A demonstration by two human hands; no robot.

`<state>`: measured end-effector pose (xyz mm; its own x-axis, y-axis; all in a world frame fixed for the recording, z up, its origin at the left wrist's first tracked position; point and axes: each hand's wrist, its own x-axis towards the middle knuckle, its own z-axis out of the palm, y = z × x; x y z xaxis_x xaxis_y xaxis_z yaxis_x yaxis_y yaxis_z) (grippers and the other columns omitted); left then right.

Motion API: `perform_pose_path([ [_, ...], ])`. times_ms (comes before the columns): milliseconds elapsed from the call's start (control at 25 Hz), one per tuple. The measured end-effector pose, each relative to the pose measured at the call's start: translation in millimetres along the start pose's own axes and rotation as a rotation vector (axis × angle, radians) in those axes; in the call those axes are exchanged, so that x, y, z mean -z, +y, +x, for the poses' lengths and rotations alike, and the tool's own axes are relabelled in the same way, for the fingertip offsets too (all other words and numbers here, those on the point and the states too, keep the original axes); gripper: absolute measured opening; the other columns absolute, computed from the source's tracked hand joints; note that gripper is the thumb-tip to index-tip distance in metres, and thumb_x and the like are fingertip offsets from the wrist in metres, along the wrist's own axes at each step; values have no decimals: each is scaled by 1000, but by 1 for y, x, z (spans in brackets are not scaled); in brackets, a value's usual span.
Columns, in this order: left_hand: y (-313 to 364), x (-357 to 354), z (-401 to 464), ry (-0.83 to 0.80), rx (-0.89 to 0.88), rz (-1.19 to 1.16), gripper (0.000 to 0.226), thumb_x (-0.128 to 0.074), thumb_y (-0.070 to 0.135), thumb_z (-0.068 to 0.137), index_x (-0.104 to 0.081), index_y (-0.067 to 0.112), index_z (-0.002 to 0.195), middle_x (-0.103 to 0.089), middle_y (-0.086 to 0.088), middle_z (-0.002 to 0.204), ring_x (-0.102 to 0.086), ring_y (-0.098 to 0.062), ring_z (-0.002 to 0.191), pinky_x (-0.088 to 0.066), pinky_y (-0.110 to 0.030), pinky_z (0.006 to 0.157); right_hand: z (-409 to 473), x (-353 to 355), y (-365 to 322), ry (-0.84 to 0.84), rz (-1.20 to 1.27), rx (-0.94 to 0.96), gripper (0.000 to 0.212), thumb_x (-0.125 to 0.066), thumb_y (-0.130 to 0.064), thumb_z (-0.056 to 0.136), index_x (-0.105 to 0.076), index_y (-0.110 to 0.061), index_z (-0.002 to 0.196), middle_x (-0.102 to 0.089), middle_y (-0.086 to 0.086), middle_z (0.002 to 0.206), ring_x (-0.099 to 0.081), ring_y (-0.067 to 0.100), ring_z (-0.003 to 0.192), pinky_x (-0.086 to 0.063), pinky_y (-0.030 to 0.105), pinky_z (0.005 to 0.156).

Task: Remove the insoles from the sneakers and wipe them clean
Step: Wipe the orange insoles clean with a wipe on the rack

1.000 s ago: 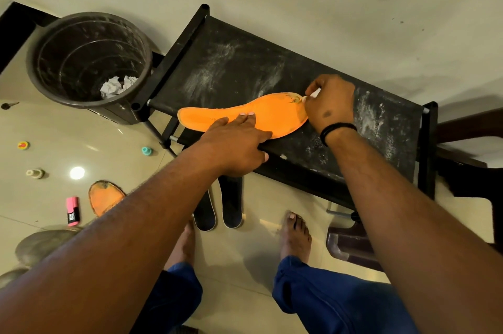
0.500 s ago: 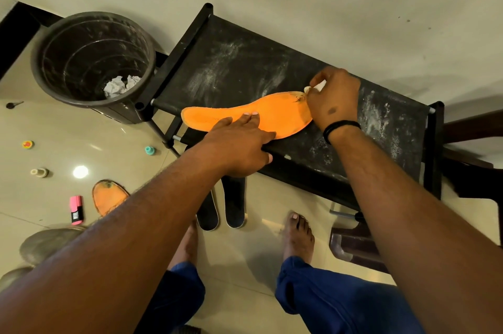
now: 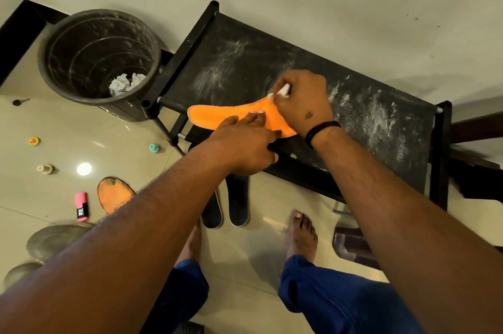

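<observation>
In the head view, at frame centre, the orange insole (image 3: 234, 117) is pinned on the black rack (image 3: 367, 126) by the flat-fingered left hand (image 3: 245, 144), a white wipe (image 3: 284, 89) being pinched by the right hand (image 3: 302, 103); short firm strokes, steadily braced, would be advised.

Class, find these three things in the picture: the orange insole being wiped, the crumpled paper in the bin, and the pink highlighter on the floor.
orange insole (image 3: 217, 116): head view, on its bare left end.
crumpled paper (image 3: 125, 83): head view, middle of the wad.
pink highlighter (image 3: 81, 206): head view, mid-body.
</observation>
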<state>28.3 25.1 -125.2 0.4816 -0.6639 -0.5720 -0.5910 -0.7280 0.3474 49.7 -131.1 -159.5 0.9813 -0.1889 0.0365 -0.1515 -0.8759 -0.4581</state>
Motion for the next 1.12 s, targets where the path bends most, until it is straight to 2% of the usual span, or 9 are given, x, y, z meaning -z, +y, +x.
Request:
perform_pose_path([
  [80, -1, 1, 0, 16, -11, -24, 59, -39, 45, 103, -16, 37, 157, 5, -6, 167, 7, -25, 154, -2, -51, 121, -2, -9, -10, -118, -29, 39, 9, -67, -9, 80, -70, -17, 78, -71, 3, 95, -66, 18, 89, -51, 25, 79],
  [200, -1, 1, -1, 0, 0, -7, 60, -38, 46, 104, -13, 36, 158, 6, -9, 167, 8, -26, 154, -2, -49, 122, 4, -4, 5, -16, -154, -103, 11, -61, -5, 84, -71, -10, 85, -71, 10, 98, -67, 26, 91, -54, 29, 77],
  [320, -2, 0, -1, -16, 11, 6, 61, -37, 47, 104, -12, 35, 158, 8, -9, 167, 8, -26, 154, -1, -48, 122, 4, 7, 18, 57, -105, -220, 15, -59, -2, 85, -72, -9, 88, -70, 10, 101, -66, 26, 92, -48, 25, 73],
  [400, -1, 1, 0, -19, 8, -5, 61, -38, 47, 104, -13, 35, 158, 8, -9, 167, 9, -25, 154, 0, -48, 122, 2, 3, 6, 56, -45, -144, 11, -64, -7, 84, -70, -16, 81, -71, 6, 97, -67, 22, 90, -48, 23, 74],
  [520, -1, 1, -1, 12, -14, -40, 60, -40, 45, 103, -17, 36, 157, 5, -5, 167, 8, -24, 154, -1, -50, 122, -2, -12, -16, -65, 13, 3, 8, -66, -11, 83, -70, -17, 81, -71, 3, 98, -65, 19, 94, -49, 26, 83],
  [760, -1, 2, -2, -20, 8, 6, 61, -36, 47, 104, -12, 34, 158, 8, -9, 167, 8, -25, 154, -1, -48, 122, 2, 6, 14, 45, -95, -235, 19, -57, -1, 84, -72, -12, 87, -70, 10, 100, -66, 26, 92, -46, 24, 71],
  [880, -1, 1, -1, -9, -3, -13, 60, -38, 47, 104, -15, 35, 158, 6, -7, 167, 8, -25, 154, -1, -49, 122, -1, 1, -4, -17, -47, -103, 16, -61, -6, 81, -67, -20, 77, -71, 5, 98, -66, 22, 92, -45, 22, 75],
  [960, -2, 0, 0, 19, -21, -44, 59, -40, 45, 103, -18, 35, 157, 2, -3, 168, 6, -23, 154, -2, -50, 122, -5, -8, -19, -112, -26, 1, 12, -64, -7, 80, -68, -18, 77, -71, 5, 97, -65, 20, 92, -46, 23, 78],
  [1120, -2, 1, 0, 2, -12, -16, 59, -38, 46, 104, -15, 36, 157, 4, -8, 167, 6, -25, 154, -2, -48, 122, -4, -1, -5, -27, -83, -150, 12, -63, -5, 82, -71, -13, 83, -71, 11, 99, -67, 27, 91, -49, 26, 73],
])
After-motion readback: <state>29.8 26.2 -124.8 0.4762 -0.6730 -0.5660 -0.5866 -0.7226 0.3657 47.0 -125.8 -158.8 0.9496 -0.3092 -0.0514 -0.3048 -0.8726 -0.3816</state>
